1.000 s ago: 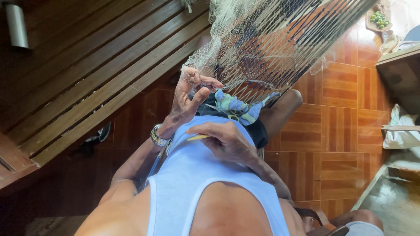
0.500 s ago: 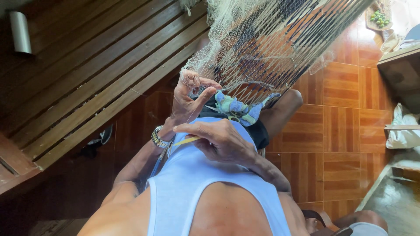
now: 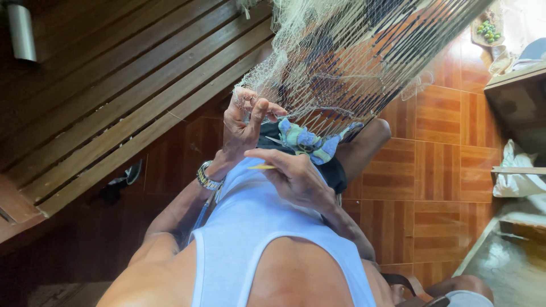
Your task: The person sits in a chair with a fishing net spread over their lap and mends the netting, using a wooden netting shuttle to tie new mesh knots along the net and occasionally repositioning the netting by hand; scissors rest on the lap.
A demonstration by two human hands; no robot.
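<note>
Change: our right hand has slid its thin yellow netting needle leftward.
Left hand: pinching pale mesh fishing net.
Right hand: grasping needle.

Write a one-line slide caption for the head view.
Left hand pinches pale netting while the right hand holds a thin yellow tool above tiled floor.

Slatted wooden wall beside orange tiled floor; a bowl of green fruit sits far off, white bag near a wooden shelf
</note>
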